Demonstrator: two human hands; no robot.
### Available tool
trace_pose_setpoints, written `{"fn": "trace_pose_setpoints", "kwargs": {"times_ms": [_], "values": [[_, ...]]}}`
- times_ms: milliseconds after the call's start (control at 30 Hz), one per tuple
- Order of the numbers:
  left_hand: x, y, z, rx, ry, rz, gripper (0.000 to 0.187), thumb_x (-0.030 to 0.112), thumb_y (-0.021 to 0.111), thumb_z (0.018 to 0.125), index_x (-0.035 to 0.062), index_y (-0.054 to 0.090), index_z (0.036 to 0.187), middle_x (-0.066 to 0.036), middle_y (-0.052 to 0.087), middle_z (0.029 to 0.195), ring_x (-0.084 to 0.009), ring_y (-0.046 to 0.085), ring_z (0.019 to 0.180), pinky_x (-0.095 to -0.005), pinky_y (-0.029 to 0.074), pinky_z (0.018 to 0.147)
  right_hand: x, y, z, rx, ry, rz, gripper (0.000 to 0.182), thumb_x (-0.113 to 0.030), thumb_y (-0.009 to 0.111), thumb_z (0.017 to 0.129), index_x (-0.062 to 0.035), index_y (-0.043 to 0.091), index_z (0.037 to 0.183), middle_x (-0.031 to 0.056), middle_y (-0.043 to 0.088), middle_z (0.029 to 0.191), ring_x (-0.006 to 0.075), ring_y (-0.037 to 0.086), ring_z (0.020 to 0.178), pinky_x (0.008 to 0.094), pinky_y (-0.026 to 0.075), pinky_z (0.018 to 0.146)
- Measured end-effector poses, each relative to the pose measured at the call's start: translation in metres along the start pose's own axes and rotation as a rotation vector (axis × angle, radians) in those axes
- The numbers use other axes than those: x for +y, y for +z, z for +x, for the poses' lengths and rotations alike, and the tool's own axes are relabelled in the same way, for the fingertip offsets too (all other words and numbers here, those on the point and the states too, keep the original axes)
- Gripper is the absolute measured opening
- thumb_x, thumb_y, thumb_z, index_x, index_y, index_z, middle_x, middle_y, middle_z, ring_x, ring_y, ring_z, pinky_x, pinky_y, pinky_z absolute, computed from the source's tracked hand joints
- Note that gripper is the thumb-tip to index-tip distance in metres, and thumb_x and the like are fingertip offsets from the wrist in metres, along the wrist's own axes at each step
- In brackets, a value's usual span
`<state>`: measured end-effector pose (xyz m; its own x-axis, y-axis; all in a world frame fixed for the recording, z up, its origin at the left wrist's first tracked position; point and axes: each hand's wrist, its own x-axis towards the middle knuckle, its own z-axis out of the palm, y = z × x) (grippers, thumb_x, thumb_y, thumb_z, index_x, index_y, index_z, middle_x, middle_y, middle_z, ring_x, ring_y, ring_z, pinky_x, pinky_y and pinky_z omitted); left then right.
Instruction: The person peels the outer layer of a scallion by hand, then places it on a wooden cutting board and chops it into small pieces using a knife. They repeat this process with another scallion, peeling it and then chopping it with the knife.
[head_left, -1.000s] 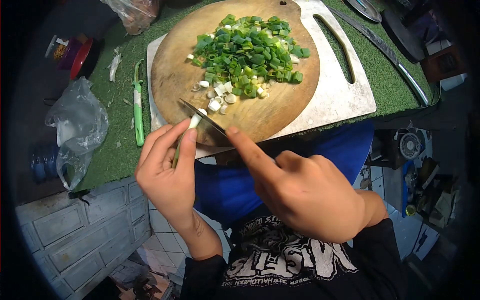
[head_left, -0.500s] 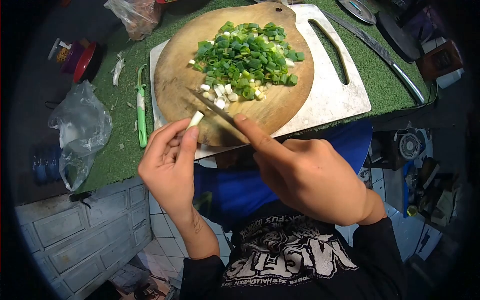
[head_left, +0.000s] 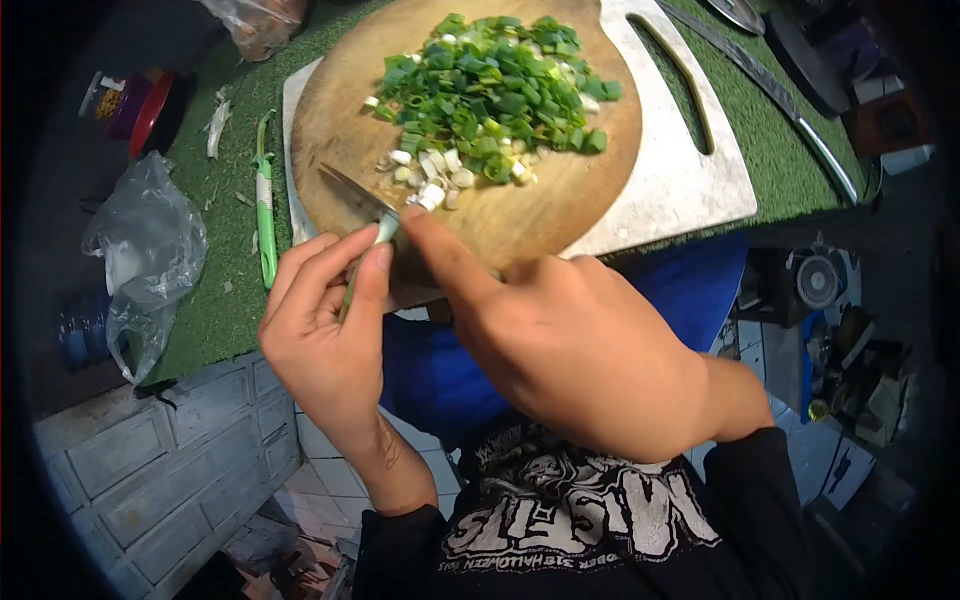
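Note:
My left hand [head_left: 325, 295] pinches a scallion stalk [head_left: 386, 229] between thumb and fingers, its pale end pointing up over the near left part of the round wooden board [head_left: 330, 120]. In my right hand [head_left: 590, 345] is a knife [head_left: 352, 188], the index finger stretched along its back and the handle hidden in the palm. Its blade lies right at the pale end of the stalk. Beyond both hands, a heap of chopped green scallion [head_left: 495, 90] covers the middle of the board, with white pieces [head_left: 430, 170] at its near side.
Beneath the wooden board is a white cutting board [head_left: 640, 205] with a handle slot, on green turf-like matting [head_left: 235, 300]. A slim green-handled utensil [head_left: 265, 215] lies left, beside a clear plastic bag [head_left: 150, 250]. A long metal blade [head_left: 770, 90] lies at the right.
The knife has moved left and its blade now meets the stalk's pale end. My right hand has come closer to my left. The camera view has shifted slightly.

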<state>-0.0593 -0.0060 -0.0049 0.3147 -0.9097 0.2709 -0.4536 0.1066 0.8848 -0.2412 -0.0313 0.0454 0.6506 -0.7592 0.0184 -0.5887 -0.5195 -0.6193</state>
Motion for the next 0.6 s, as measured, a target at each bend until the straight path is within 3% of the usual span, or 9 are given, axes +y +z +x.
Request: {"fn": "trace_pose_setpoints", "kwargs": {"times_ms": [67,167,233,600], "values": [[0.001,0.003,0.000,0.016,0.045,-0.003,0.017,-0.008,0.072,0.084,-0.0074,0.072,0.102,-0.009,0.063,0.099,-0.0080,0.058,0.076,-0.0193,0.048,0.062,-0.002,-0.001,-0.005,0.029,-0.016,-0.051,0.074,-0.005,0.063,0.074,0.0177,0.036,0.139,0.0173,0.063,0.058,0.0335,0.067,0.052,0.0401,0.055,0.049],[0.003,0.004,-0.001,0.045,0.007,-0.016,0.017,-0.008,0.070,0.086,-0.0086,0.071,0.103,-0.010,0.063,0.100,-0.0092,0.061,0.078,-0.0200,0.050,0.064,0.004,-0.004,-0.024,0.015,0.000,-0.059,0.075,-0.005,0.063,0.074,0.0125,0.038,0.142,0.0178,0.062,0.059,0.0336,0.066,0.052,0.0412,0.055,0.048],[0.003,0.002,-0.001,0.024,-0.049,-0.080,0.016,-0.007,0.069,0.088,-0.0097,0.070,0.104,-0.010,0.063,0.101,-0.0106,0.062,0.079,-0.0206,0.051,0.066,0.011,-0.006,-0.038,-0.020,0.035,-0.034,0.070,-0.003,0.064,0.084,-0.0014,0.038,0.148,0.0157,0.058,0.059,0.0292,0.061,0.049,0.0398,0.050,0.047],[0.003,0.003,-0.002,0.034,-0.045,-0.084,0.016,-0.006,0.071,0.087,-0.0092,0.071,0.102,-0.010,0.063,0.101,-0.0106,0.062,0.080,-0.0208,0.052,0.067,0.016,-0.003,-0.038,0.051,-0.057,0.049,0.069,-0.001,0.067,0.082,0.0023,0.040,0.146,0.0113,0.060,0.063,0.0256,0.062,0.053,0.0375,0.051,0.049]]}}
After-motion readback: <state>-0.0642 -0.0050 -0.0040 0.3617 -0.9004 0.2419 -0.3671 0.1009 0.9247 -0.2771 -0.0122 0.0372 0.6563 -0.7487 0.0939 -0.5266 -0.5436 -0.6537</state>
